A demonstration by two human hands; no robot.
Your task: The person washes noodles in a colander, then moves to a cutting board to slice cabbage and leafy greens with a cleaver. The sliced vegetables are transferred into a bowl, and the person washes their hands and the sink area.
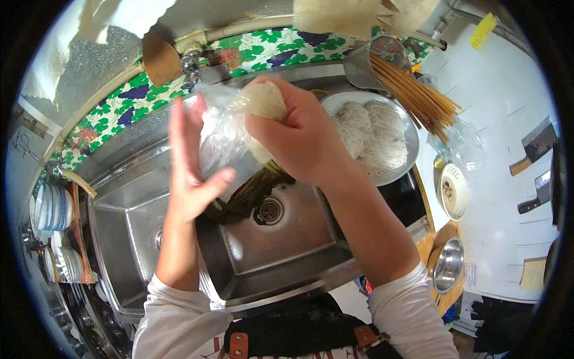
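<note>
My right hand (299,128) is closed around a pale, bulky leafy vegetable (266,102), high over the double sink. Limp, dark green leaves (248,194) hang beneath it toward the right basin; whether they touch the metal I cannot tell. A crumpled clear plastic bag (221,140) lies against the pale part, between my hands. My left hand (191,161) is at the bag's left side, fingers stretched upward and thumb apart. Its fingertips are blurred and partly behind the plastic, so contact there is unclear.
The steel sink (281,248) has two basins. On its right stands a perforated tray (412,149) of white noodle bundles. Behind it, wooden chopsticks (412,90) spill from a tilted container (359,66). Further right are a pale bowl (457,206), a metal pan (449,266) and wall-hung cleavers (538,143).
</note>
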